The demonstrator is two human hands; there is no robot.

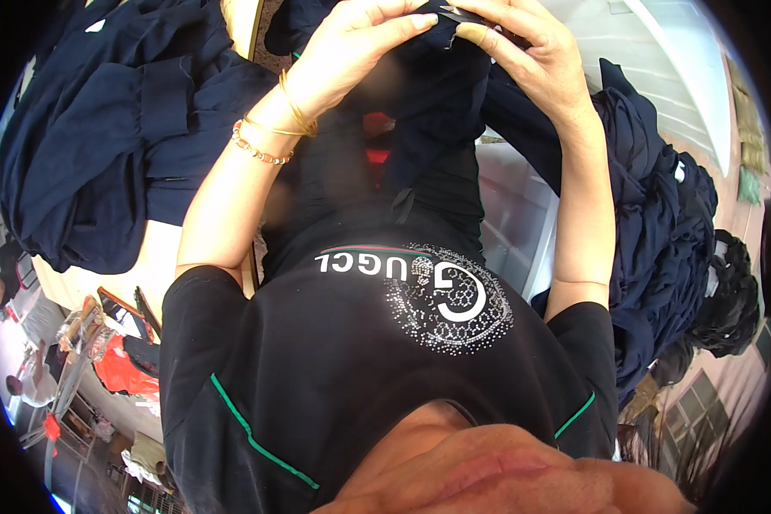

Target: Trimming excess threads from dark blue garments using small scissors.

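Both hands meet at the top of the head view over a dark navy garment (433, 86) that hangs down toward my lap. My left hand (355, 51), with gold bangles and a beaded bracelet at its wrist, pinches the cloth's edge between thumb and fingers. My right hand (535, 60) is closed round what looks like a small pair of thread snips (461, 15). Their grey pointed blades lie against the cloth close to my left fingertips. A yellowish cover wraps my right thumb. The upper fingers of both hands are cut off by the frame's edge.
A heap of navy garments (86, 163) lies on a pale wooden table (167, 248) at my left. More navy clothing (651, 231) is piled at my right, beside a grey metallic surface (510, 188). A red bag (124, 368) and another person (34, 385) are farther off at left.
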